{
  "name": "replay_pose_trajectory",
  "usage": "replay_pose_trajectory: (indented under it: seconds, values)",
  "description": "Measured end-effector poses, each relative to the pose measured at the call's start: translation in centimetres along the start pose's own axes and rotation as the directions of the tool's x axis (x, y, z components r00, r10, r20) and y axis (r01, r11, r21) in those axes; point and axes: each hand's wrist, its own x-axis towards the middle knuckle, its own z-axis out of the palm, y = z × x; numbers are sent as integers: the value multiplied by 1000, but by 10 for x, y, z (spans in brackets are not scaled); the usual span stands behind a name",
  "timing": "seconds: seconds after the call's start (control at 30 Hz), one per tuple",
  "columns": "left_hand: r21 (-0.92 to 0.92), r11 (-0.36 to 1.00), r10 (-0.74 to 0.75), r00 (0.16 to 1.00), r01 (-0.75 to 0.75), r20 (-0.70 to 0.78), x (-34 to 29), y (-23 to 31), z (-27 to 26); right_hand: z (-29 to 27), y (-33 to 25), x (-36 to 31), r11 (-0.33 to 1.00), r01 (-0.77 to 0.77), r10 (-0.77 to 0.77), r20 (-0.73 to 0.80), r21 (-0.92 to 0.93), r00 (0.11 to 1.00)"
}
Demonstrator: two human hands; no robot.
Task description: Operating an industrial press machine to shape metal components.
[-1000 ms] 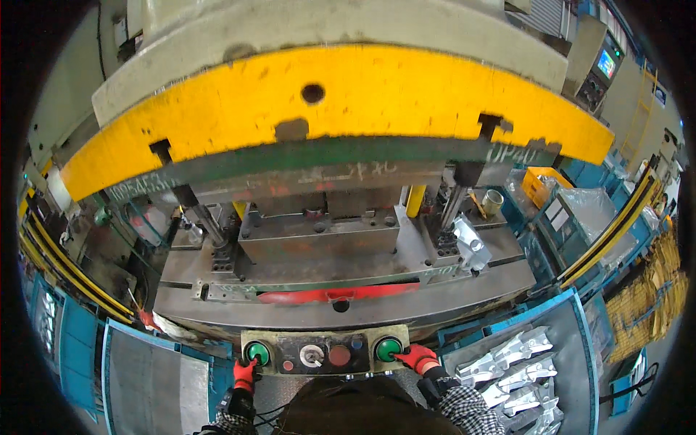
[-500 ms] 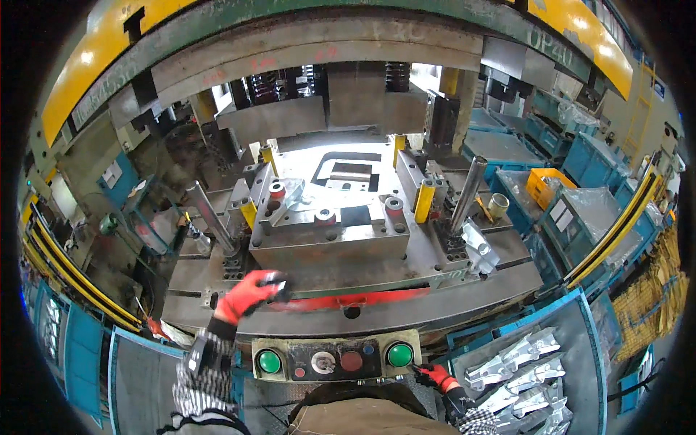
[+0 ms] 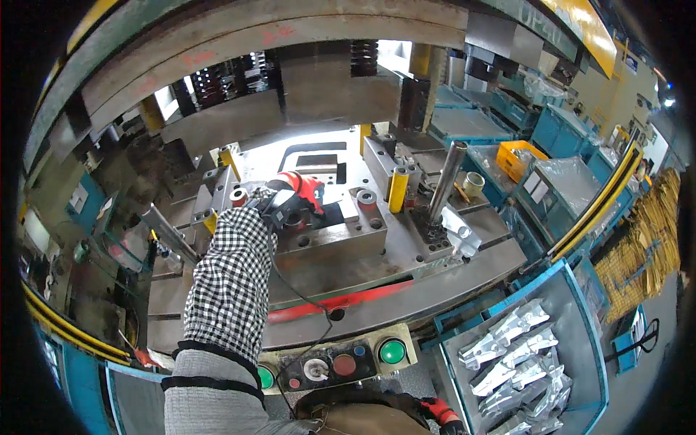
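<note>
My left hand [image 3: 308,192], in a red glove, reaches over the steel die block [image 3: 330,244] in the press. Its fingers point down at the block's top, and their tips and anything under them are hidden. A dark device with a cable [image 3: 279,214] is strapped at that wrist. Low beside my waist, my right hand [image 3: 439,411], also red-gloved, has its fingers loosely apart with nothing visible in them. It is nearest the right end of the control panel [image 3: 399,370], which carries a green button [image 3: 392,351]. A silver stamped bracket [image 3: 460,232] lies on the bed by the right guide post [image 3: 447,181].
Several silver brackets [image 3: 515,362] fill a blue-edged bin [image 3: 594,348] at the right. The heavy upper die [image 3: 326,90] hangs above the left hand. Yellow posts [image 3: 398,190] rise from the lower die. Yellow-black guards [image 3: 602,199] flank the press. The cable crosses the press bed.
My left hand has moved forward from the bed's front edge to over the die block. My right hand has drawn back lower toward my waist. The view has shifted and turned.
</note>
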Motion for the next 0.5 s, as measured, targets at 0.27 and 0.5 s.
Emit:
replay_pose_trajectory:
  seconds: [0.27,0.5]
  values:
    - [-35,996,82,996,-84,-42,-15,7,-13,-28,12,-73,900,-94,59,94,426,994]
    - [-23,922,286,722,-385,-630,-125,90,-36,-80,-45,-85,959,185,-200,50,214,979]
